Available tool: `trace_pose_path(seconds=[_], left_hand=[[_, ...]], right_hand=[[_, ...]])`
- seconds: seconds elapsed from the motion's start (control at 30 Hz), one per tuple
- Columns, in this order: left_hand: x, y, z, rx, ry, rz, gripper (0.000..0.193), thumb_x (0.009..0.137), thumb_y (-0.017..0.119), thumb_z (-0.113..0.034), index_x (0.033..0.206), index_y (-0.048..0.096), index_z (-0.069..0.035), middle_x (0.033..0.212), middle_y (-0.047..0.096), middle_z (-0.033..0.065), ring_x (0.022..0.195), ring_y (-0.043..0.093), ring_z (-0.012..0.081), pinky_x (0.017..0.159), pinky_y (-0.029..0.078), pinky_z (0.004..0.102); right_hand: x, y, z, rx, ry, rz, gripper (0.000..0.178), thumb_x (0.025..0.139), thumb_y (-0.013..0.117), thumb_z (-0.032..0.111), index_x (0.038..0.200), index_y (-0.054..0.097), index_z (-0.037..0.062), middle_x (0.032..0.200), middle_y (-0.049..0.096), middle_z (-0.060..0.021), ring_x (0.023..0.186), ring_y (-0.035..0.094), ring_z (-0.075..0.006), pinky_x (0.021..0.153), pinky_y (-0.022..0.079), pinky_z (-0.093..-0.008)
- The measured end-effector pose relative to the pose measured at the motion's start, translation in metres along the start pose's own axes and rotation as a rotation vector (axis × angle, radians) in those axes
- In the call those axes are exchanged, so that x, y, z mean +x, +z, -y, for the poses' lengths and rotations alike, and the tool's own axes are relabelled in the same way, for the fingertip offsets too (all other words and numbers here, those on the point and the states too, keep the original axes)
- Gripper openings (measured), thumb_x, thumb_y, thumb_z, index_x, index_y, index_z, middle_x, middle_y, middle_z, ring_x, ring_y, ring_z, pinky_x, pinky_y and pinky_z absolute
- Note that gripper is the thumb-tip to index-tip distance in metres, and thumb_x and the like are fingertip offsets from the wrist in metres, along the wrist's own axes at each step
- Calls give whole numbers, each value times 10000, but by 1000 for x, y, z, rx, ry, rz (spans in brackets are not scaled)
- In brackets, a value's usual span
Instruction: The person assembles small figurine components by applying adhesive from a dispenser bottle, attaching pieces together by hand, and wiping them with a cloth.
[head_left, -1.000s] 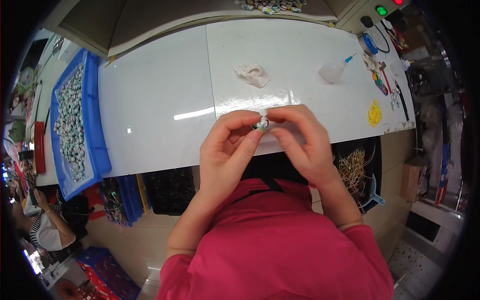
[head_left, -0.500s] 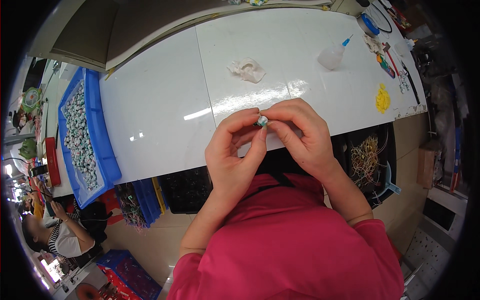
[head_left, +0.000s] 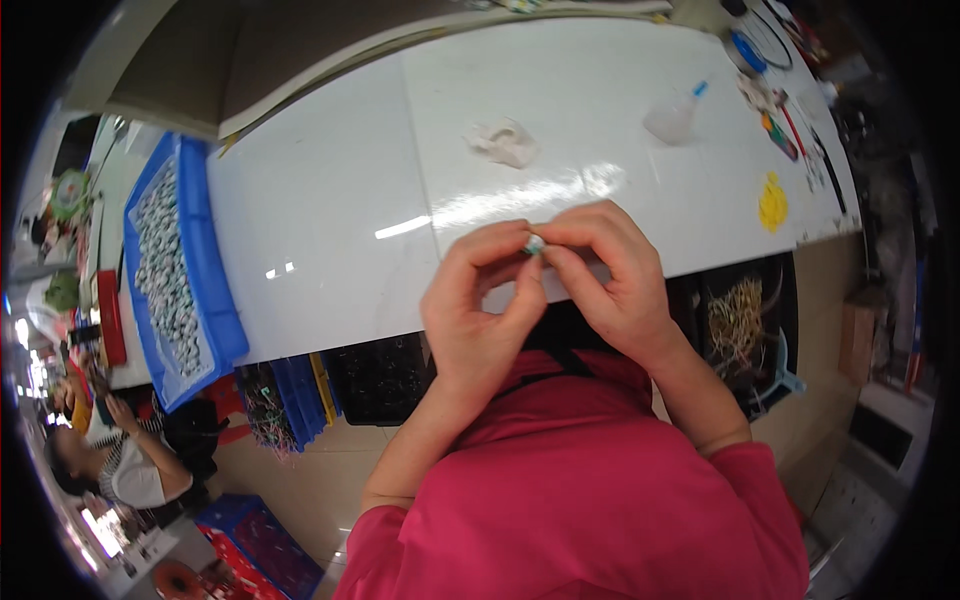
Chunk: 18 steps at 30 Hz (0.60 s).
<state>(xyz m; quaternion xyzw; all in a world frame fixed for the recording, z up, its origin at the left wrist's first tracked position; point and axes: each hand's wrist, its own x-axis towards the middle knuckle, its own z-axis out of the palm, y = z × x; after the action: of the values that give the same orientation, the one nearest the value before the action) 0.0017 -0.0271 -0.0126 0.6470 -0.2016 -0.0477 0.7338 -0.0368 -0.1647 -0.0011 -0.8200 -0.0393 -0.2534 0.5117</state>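
Near the front edge of the white table (head_left: 310, 220), a small round piece (head_left: 534, 244), white with green, is pinched between both my hands. My left hand (head_left: 478, 290) grips it from the left between thumb and forefinger. From the right, the thumb and forefinger of my right hand (head_left: 618, 282) close on the same piece. My fingertips cover most of it, so its exact kind is hidden. Many similar-looking small round pieces (head_left: 163, 265) fill a blue tray (head_left: 210, 260) at the left end of the table.
A crumpled white cloth (head_left: 508, 143) and a squeeze bottle with a blue tip (head_left: 670, 122) lie beyond my hands. To the right are a yellow pile (head_left: 772, 203) and hand tools (head_left: 790, 125). Bins of wires (head_left: 735, 325) stand below. A co-worker (head_left: 130, 455) sits far left.
The whole view has shifted slightly and is a little blurred. Both hands still pinch the small piece, and my left fingers have drawn closer around it.
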Motion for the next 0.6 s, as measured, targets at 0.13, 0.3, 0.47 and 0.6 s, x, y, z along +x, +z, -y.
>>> trace_pose_path(seconds=[0.13, 0.3, 0.47, 0.6], left_hand=[[-9, -11, -4, 147, -15, -2, 210, 806, 648, -42, 1003, 580, -17, 959, 605, 93, 843, 623, 163, 730, 525, 272], [-16, -4, -10, -35, -43, 93, 200, 788, 641, -40, 969, 559, -17, 907, 575, 91, 816, 607, 184, 695, 514, 285], [-23, -18, -22, -25, -94, 37, 181, 790, 623, -39, 953, 550, -6, 913, 571, 96, 835, 610, 201, 737, 529, 290], [-19, -18, -27, -39, -115, 67, 179, 795, 613, -56, 953, 547, -4, 930, 573, 94, 857, 600, 204, 758, 527, 295]], right_hand=[[-19, 9, -1, -24, 141, 28, 119, 808, 589, -36, 920, 604, 3, 880, 587, -120, 813, 566, -249, 724, 456, -309], [-36, -2, 11, -44, 163, 7, 113, 876, 497, -27, 975, 551, -31, 964, 535, -108, 904, 523, -199, 818, 423, -289], [-35, 10, 6, 92, 170, 82, 126, 914, 487, 26, 1020, 533, -24, 1003, 523, -92, 930, 514, -179, 838, 416, -288], [-31, 2, 10, -19, 148, 128, 144, 949, 465, 58, 1062, 509, -20, 1040, 528, -66, 976, 504, -148, 886, 402, -272]])
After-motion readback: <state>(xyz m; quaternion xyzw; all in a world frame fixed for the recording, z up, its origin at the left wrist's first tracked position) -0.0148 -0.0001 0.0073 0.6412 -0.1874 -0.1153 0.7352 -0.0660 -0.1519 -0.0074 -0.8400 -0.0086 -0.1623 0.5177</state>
